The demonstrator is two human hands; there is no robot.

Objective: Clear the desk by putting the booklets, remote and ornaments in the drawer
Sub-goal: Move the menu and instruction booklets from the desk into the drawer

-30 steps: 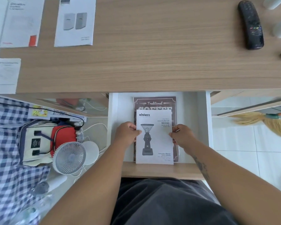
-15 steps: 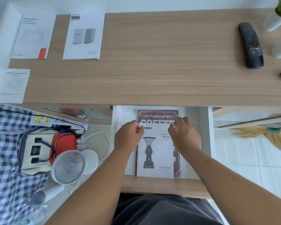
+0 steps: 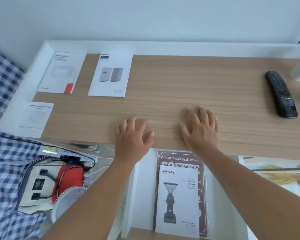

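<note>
Left hand (image 3: 133,135) and right hand (image 3: 200,129) empty, fingers spread, over counter (image 3: 180,87) front edge. Two booklets (image 3: 177,200) stacked in drawer (image 3: 142,187) below counter. Remote (image 3: 280,94) on counter, far right.

I see bright, even daylight with only faint shadows on the desk (image 3: 180,87). Wide-angle bending curves its far edge and stretches the corners. Both hands are smeared by motion, and the remote (image 3: 281,94) near the right edge looks soft.
</note>
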